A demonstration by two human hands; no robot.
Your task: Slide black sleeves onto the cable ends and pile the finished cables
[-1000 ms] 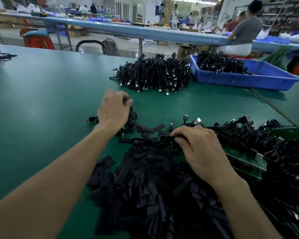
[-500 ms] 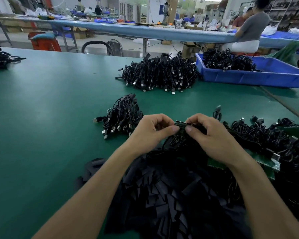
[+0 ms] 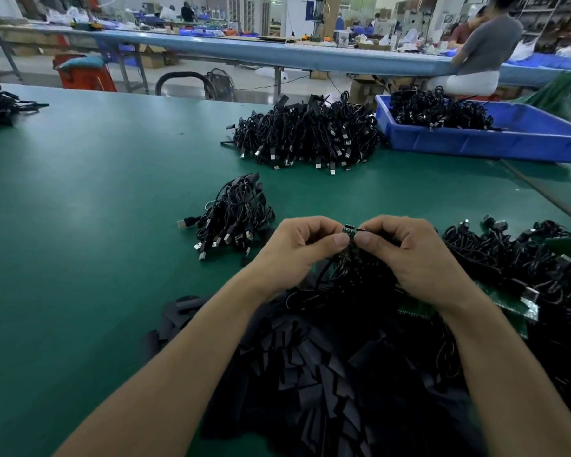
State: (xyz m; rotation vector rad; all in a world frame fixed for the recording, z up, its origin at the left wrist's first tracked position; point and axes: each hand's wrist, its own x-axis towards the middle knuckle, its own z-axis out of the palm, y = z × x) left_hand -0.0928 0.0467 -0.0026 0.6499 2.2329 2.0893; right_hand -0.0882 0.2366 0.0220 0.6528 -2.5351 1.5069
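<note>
My left hand (image 3: 302, 247) and my right hand (image 3: 406, 252) meet above the table, thumbs nearly touching. Between them they pinch the end of a black cable, a small green board (image 3: 349, 231) showing at the fingertips. The cable's coil hangs below into shadow. Whether a sleeve is on that end I cannot tell. A heap of flat black sleeves (image 3: 327, 374) lies under my forearms. A small pile of black cables (image 3: 234, 216) sits just left of my hands. Tangled loose cables (image 3: 524, 265) spread to the right.
A bigger cable heap (image 3: 305, 133) lies farther back on the green table (image 3: 80, 199). A blue bin (image 3: 521, 140) with more cables stands at the back right. Green circuit boards (image 3: 515, 308) lie under the right tangle. A person sits at the long bench behind.
My left hand left the small pile and came to the centre. My right hand lifted a cable from the heap. Both now pinch its end together.
</note>
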